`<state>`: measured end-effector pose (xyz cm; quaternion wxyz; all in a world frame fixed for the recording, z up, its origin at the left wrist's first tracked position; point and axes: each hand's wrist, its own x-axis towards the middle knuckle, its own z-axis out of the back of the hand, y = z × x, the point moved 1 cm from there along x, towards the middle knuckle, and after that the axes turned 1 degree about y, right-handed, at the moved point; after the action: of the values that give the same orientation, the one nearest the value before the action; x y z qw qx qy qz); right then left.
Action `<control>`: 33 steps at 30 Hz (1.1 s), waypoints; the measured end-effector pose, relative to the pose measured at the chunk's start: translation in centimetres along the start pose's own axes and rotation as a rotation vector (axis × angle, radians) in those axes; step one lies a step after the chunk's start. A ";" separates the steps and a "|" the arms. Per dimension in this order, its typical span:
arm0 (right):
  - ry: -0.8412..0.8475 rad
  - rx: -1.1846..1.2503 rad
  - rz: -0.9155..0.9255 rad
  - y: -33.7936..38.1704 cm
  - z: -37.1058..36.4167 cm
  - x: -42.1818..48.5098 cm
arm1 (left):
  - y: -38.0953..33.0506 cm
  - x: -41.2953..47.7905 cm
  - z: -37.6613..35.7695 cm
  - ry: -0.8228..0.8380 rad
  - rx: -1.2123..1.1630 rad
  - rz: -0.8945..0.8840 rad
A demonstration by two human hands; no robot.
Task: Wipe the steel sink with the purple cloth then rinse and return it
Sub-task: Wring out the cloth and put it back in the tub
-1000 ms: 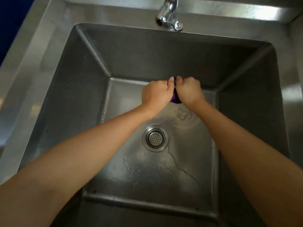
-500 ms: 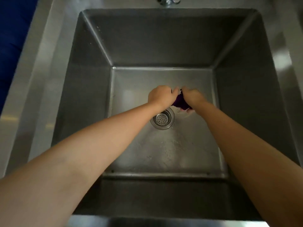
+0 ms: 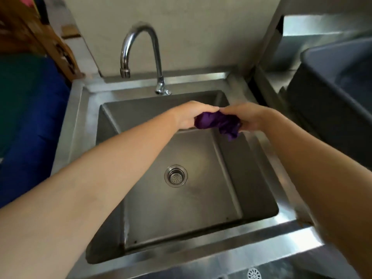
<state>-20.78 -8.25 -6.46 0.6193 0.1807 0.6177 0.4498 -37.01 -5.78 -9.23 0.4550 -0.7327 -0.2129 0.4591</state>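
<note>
Head view, looking down into the square stainless-steel sink (image 3: 261,234). I read this as the wringing step that closes the rinse: my left hand (image 3: 189,115) and my right hand (image 3: 247,117) are both closed around the bunched purple cloth (image 3: 217,122), one at each end, and hold it in the air over the far half of the sink, in front of and below the curved chrome tap (image 3: 141,57). A loose tail of cloth hangs under my right hand. No water shows at the spout. By my judgement the next move calls for one hand to let go and the other to carry the cloth off to its resting place, which I cannot pick out here. Count: one sink, one round perforated drain strainer (image 3: 175,175) in the middle of the sink floor, one tap, one cloth, two hands; one dark grey plastic tub (image 3: 332,81) stands right of the sink.
</note>
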 end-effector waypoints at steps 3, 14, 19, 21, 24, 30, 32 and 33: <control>-0.131 0.048 0.121 2.8 2.2 -3.8 | -4.3 -1.0 -2.3 0.091 0.079 0.059; -0.294 0.006 0.310 9.4 12.0 -17.9 | -19.9 -4.5 -13.1 0.145 0.341 -0.366; -0.313 -0.143 0.345 10.0 17.5 -24.4 | -24.1 -6.4 -19.2 0.363 0.440 -0.545; -0.362 -0.231 0.328 10.1 19.1 -27.2 | -25.3 -7.1 -21.8 0.398 0.502 -0.577; -0.405 -0.318 0.338 9.8 20.8 -30.7 | -26.7 -8.1 -25.2 0.426 0.606 -0.603; -0.603 -0.164 0.445 9.3 23.3 -34.8 | -27.7 -8.8 -29.7 0.262 0.827 -0.663; -0.735 -0.234 0.411 9.0 23.8 -35.3 | -27.7 -8.8 -30.8 0.219 0.876 -0.673; -0.789 -0.282 0.405 8.9 24.0 -35.4 | -27.6 -8.6 -31.4 0.209 0.861 -0.675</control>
<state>4.48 -23.16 25.97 0.7251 0.3689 0.2201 0.5383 -11.09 -13.15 23.86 0.8538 -0.4134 -0.1828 0.2582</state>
